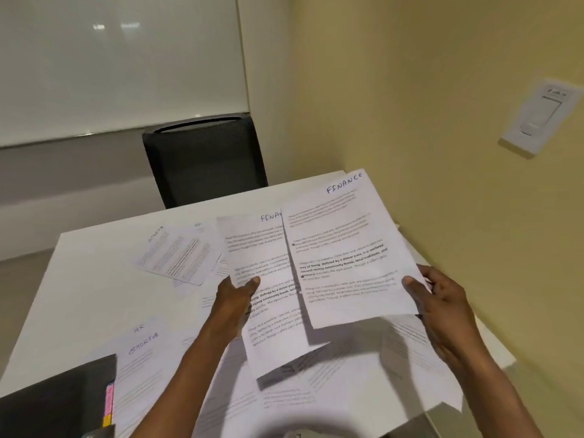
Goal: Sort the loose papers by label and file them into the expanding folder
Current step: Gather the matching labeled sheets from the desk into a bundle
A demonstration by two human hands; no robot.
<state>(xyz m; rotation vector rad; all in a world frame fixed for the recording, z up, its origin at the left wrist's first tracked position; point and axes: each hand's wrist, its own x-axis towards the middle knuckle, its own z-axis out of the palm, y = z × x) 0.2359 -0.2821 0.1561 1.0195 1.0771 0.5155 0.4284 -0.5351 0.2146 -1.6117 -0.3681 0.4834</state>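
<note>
1. Head view, fingers: the left hand [235, 295] pinches the left edge of one sheet [268, 279], thumb [252, 282] on top and the other fingers hidden beneath it. The right hand [439, 306] pinches the right edge of a second sheet [344, 248], thumb [410, 284] on its face, fingers curled behind.
2. Both sheets are held up above the table [94, 279], side by side, the right one overlapping the left one's right edge.
3. Handling, as a judgement: single sheets are light, limp and easily creased. An edge pinch works, yet the free corners will droop. Squaring the two together and gripping the pair near mid-edge would likely steady them.
4. Look: white printed pages with grey text blocks and some bold lines. The right sheet is handwritten "FINANCE" at its top; the left shows "FINA", the rest covered, so the labels probably match.
5. More loose papers [284, 403] lie spread on the table beneath the hands. Near left, one [142, 352] reads "HR" and "SPORTS"; far left, a small pile [180, 254] carries similar labels.
6. The dark folder [57, 403], with coloured tabs [109, 406], sits at the near-left corner.
7. A black chair [205, 159] stands beyond the table.
</note>
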